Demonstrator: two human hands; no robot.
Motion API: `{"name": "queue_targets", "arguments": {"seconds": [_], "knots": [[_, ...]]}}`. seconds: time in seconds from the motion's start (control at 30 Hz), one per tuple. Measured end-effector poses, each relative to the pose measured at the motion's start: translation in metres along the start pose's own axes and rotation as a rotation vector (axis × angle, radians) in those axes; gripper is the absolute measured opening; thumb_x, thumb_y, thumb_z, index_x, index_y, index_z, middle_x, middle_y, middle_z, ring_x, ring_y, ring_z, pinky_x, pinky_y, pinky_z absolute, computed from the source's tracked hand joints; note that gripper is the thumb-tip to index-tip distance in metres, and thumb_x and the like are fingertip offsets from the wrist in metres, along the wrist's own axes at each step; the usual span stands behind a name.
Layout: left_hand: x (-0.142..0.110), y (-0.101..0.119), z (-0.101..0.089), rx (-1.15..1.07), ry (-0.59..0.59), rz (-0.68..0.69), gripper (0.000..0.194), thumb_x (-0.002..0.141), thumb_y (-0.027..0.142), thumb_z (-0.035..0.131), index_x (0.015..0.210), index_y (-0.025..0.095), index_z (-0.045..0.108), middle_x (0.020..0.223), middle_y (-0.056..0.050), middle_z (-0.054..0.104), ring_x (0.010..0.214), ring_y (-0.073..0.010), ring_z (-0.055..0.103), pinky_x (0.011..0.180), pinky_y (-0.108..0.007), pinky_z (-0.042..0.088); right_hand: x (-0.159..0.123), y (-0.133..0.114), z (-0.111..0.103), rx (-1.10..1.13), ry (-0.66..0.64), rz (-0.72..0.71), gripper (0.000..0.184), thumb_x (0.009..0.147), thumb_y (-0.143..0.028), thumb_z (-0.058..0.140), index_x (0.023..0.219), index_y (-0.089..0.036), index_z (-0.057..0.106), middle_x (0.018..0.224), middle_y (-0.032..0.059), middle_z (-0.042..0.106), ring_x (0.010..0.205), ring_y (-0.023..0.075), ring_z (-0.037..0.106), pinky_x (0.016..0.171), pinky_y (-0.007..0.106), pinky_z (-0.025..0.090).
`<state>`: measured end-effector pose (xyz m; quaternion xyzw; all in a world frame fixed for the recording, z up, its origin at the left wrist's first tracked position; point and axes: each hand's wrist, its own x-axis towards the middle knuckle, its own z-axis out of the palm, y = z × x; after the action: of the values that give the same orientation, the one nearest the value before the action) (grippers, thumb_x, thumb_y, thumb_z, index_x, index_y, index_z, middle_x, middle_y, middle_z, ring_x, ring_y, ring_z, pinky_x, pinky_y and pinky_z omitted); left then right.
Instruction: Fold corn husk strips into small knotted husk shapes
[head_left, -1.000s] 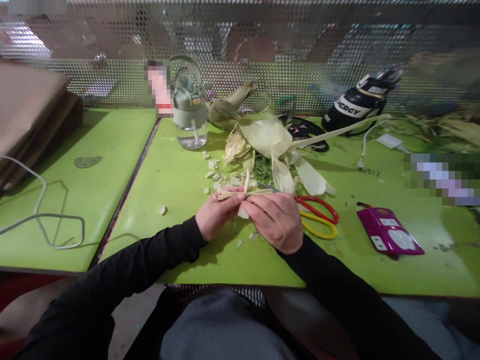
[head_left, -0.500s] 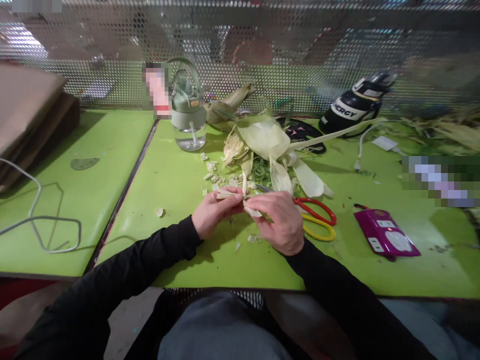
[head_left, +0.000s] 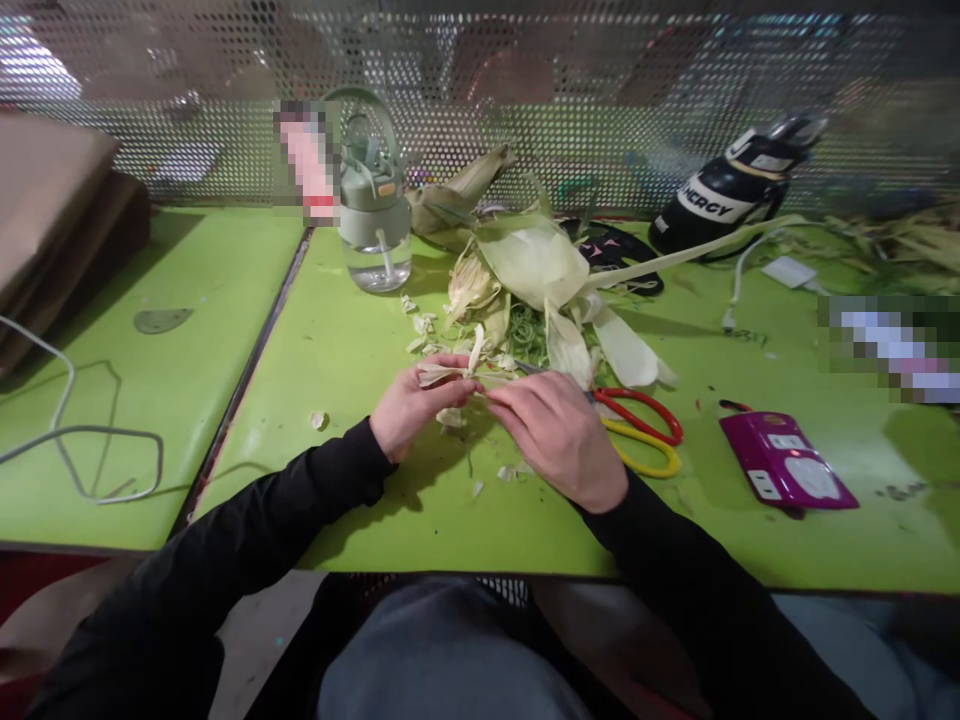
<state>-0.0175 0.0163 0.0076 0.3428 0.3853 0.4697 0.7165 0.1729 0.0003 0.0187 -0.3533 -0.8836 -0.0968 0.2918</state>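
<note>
My left hand (head_left: 416, 405) pinches a small bundle of pale corn husk strips (head_left: 475, 350), with one strip standing up and others spreading sideways. Just to its right, the fingertips of my right hand (head_left: 566, 435) are pressed together beside the bundle; what they hold is too small to make out. Behind my hands lie larger corn husks (head_left: 532, 260), a dried husk flower (head_left: 472, 280), a tangle of green string (head_left: 529, 335) and cut husk bits (head_left: 424, 325). Scissors (head_left: 641, 430) with red and yellow handles lie by my right wrist, blades partly hidden.
A clear water bottle (head_left: 375, 240) stands at the back left, a black bottle (head_left: 720, 195) at the back right. A purple power socket (head_left: 787, 460) lies to the right. Brown paper stacks (head_left: 52, 210) and a white cable (head_left: 71, 400) are on the left. A perforated screen (head_left: 465, 90) closes the back.
My right hand has drawn a little to the right, away from the husk bundle. My left hand has shifted slightly left with the bundle still in it.
</note>
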Motion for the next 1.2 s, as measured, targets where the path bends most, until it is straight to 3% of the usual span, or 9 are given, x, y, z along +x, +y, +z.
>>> {"name": "queue_targets", "arguments": {"seconds": [0.17, 0.3, 0.37, 0.53, 0.6, 0.67, 0.77, 0.97, 1.2], "knots": [[0.0, -0.002, 0.002, -0.084, -0.028, 0.033, 0.028, 0.073, 0.013, 0.081, 0.094, 0.015, 0.063, 0.08, 0.0, 0.073, 0.081, -0.0125, 0.07, 0.083, -0.028, 0.052, 0.001, -0.004, -0.002, 0.291, -0.104, 0.262, 0.038, 0.097, -0.05, 0.055, 0.104, -0.014, 0.064, 0.09, 0.0094, 0.074, 0.078, 0.0211, 0.068, 0.067, 0.033, 0.053], [-0.001, -0.008, 0.006, -0.076, -0.053, 0.079, 0.033, 0.069, 0.018, 0.085, 0.094, 0.016, 0.064, 0.084, -0.001, 0.076, 0.084, -0.0145, 0.072, 0.087, -0.031, 0.053, 0.002, -0.007, 0.001, 0.626, -0.273, 0.477, 0.025, 0.103, -0.039, 0.048, 0.096, -0.019, 0.062, 0.076, 0.0, 0.071, 0.06, 0.0137, 0.064, 0.053, 0.026, 0.048], [-0.002, -0.008, 0.008, -0.057, -0.036, 0.097, 0.034, 0.068, 0.02, 0.086, 0.095, 0.015, 0.065, 0.087, -0.002, 0.077, 0.085, -0.0146, 0.072, 0.087, -0.031, 0.054, 0.001, -0.009, 0.004, 0.515, -0.216, 0.417, 0.021, 0.102, -0.031, 0.049, 0.092, -0.018, 0.062, 0.076, 0.0011, 0.071, 0.063, 0.0141, 0.064, 0.056, 0.027, 0.048], [-0.004, -0.001, 0.007, 0.04, 0.017, 0.058, 0.036, 0.062, 0.017, 0.088, 0.091, 0.014, 0.066, 0.078, 0.002, 0.073, 0.072, -0.0084, 0.066, 0.076, -0.024, 0.051, -0.004, -0.013, 0.007, -0.137, 0.045, 0.072, 0.01, 0.096, -0.021, 0.058, 0.089, -0.017, 0.063, 0.079, 0.007, 0.071, 0.07, 0.0202, 0.061, 0.064, 0.035, 0.047], [-0.005, 0.002, 0.005, 0.084, 0.008, -0.013, 0.032, 0.063, 0.013, 0.085, 0.089, 0.013, 0.066, 0.072, 0.004, 0.07, 0.064, -0.0063, 0.061, 0.068, -0.022, 0.048, -0.003, -0.012, 0.007, -0.164, 0.105, 0.021, 0.003, 0.093, -0.02, 0.062, 0.091, -0.018, 0.062, 0.094, 0.0108, 0.074, 0.084, 0.0247, 0.064, 0.073, 0.039, 0.05], [-0.004, 0.006, 0.004, 0.116, -0.018, -0.103, 0.023, 0.068, 0.011, 0.078, 0.087, 0.012, 0.065, 0.068, 0.004, 0.069, 0.06, -0.0059, 0.059, 0.064, -0.022, 0.046, -0.002, -0.011, 0.007, -0.011, 0.12, 0.051, 0.0, 0.093, -0.019, 0.061, 0.093, -0.018, 0.061, 0.106, 0.0129, 0.073, 0.097, 0.0261, 0.065, 0.083, 0.041, 0.052], [-0.004, 0.012, 0.002, 0.15, -0.062, -0.19, 0.018, 0.074, 0.008, 0.071, 0.089, 0.012, 0.062, 0.068, 0.001, 0.07, 0.062, -0.0077, 0.062, 0.062, -0.022, 0.046, 0.0, -0.01, 0.008, 0.274, 0.062, 0.168, 0.005, 0.096, -0.017, 0.055, 0.092, -0.019, 0.058, 0.096, 0.0095, 0.07, 0.093, 0.0216, 0.066, 0.081, 0.036, 0.053], [-0.003, 0.016, -0.002, 0.14, -0.169, -0.194, 0.022, 0.071, 0.01, 0.075, 0.088, 0.013, 0.062, 0.071, 0.001, 0.069, 0.067, -0.0091, 0.064, 0.06, -0.021, 0.045, 0.002, -0.015, 0.005, 0.652, -0.063, 0.472, 0.007, 0.095, -0.023, 0.055, 0.089, -0.022, 0.054, 0.079, 0.0005, 0.066, 0.065, 0.0135, 0.059, 0.056, 0.026, 0.044], [-0.001, 0.004, -0.005, 0.099, -0.163, -0.033, 0.022, 0.068, 0.018, 0.082, 0.086, 0.015, 0.069, 0.072, 0.002, 0.066, 0.062, -0.0067, 0.059, 0.062, -0.021, 0.046, 0.001, -0.015, 0.008, 0.953, -0.098, 0.705, 0.01, 0.093, -0.031, 0.057, 0.089, -0.022, 0.053, 0.07, -0.0037, 0.057, 0.058, 0.0104, 0.05, 0.051, 0.024, 0.04]]}}
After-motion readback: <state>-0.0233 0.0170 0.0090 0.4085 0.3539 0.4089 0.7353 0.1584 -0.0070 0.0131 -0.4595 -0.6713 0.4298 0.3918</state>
